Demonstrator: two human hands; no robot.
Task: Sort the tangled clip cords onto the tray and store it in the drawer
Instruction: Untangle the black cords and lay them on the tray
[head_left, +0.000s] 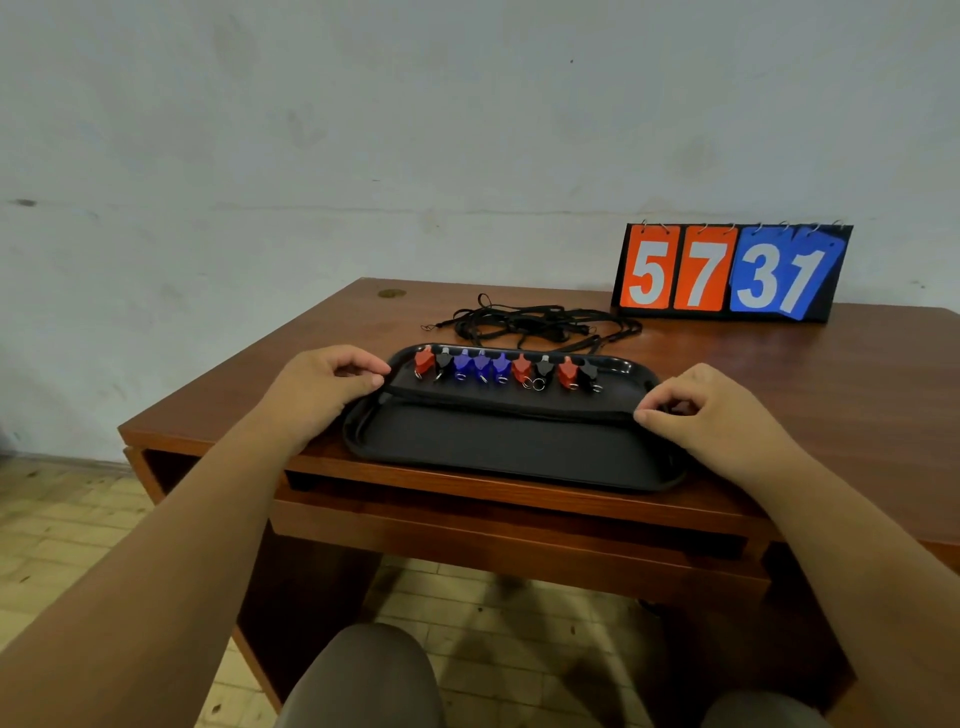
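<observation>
Item 1. Your left hand (322, 387): at the left rim of the tray, fingers curled, thumb and fingertips pinching one end of the black cord.

Item 2. Your right hand (711, 410): at the right rim of the tray, fingers curled, pinching the other end of the same cord.

Item 3. Black cord (509, 408): stretched between your two hands, running left to right across the tray, just nearer to you than the row of clips.

Item 4. Tray (509, 457): black, oblong, flat on the near part of the table, its near rim at the table's near edge. The near half of its floor is bare.

Item 5. Clips (506, 368): nine in one row along the far side of the tray. From left to right they are red, black, three blue, red, black, red, black. Small metal rings show at their near ends.

Item 6. Tangle of cords (535, 322): black, loose, on the table just beyond the tray's far rim.

Item 7. Table (831, 374): brown wood, with the drawer (493, 525) beneath its near edge.

Item 8. Flip scoreboard (732, 270): upright at the far right of the table, reading 5 and 7 on orange, 3 and 1 on blue.
</observation>
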